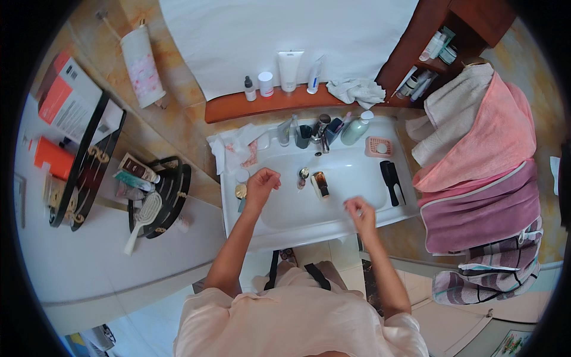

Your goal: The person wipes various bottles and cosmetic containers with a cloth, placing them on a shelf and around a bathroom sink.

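My left hand [262, 185] hovers above the left side of the white sink [279, 235], its fingers curled inward and no object visible in them. Over the front right part of the basin, my right hand [361, 214] has loosely bent fingers, a little apart, and holds nothing that I can see. Between the hands a small dark brown and cream object [320, 185], perhaps a brush or bottle, lies in the basin. Beside it is the metal drain piece [304, 172]. A black comb or hairbrush [391, 181] rests on the right rim, apart from my right hand.
Behind the basin stand the faucet [322, 128], a dark cup [303, 137] and a pale green pump bottle [357, 128]. A pink soap dish [379, 146] sits back right. Crumpled white cloth [229, 149] covers the back left corner. Towels [476, 208] hang right; corner shelves [172, 202] jut out left.
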Motion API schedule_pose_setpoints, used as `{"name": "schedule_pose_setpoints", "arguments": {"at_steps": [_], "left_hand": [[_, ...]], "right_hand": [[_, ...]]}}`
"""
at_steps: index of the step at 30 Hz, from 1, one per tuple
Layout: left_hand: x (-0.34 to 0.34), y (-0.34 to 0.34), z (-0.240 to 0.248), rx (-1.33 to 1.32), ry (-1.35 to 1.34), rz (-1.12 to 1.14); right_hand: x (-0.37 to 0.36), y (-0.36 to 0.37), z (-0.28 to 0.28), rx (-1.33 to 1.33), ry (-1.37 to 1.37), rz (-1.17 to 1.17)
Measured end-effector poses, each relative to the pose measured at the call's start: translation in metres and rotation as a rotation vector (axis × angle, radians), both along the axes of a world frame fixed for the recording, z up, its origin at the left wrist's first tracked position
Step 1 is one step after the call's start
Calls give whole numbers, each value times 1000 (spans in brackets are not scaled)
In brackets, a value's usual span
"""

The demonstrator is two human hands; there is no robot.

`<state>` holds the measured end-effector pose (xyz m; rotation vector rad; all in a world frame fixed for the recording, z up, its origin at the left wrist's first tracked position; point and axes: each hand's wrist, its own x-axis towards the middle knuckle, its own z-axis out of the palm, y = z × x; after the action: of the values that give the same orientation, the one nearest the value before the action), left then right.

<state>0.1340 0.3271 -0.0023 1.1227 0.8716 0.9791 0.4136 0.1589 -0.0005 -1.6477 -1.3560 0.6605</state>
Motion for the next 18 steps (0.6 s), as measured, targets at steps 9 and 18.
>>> {"name": "schedule_pose_setpoints", "arguments": {"at_steps": [9, 18], "left_hand": [[58, -3, 19, 132, 63, -80], [113, 19, 75, 308, 187, 34]], "right_hand": [[63, 206, 154, 557, -639, 49], [96, 280, 115, 422, -869, 224]]}}
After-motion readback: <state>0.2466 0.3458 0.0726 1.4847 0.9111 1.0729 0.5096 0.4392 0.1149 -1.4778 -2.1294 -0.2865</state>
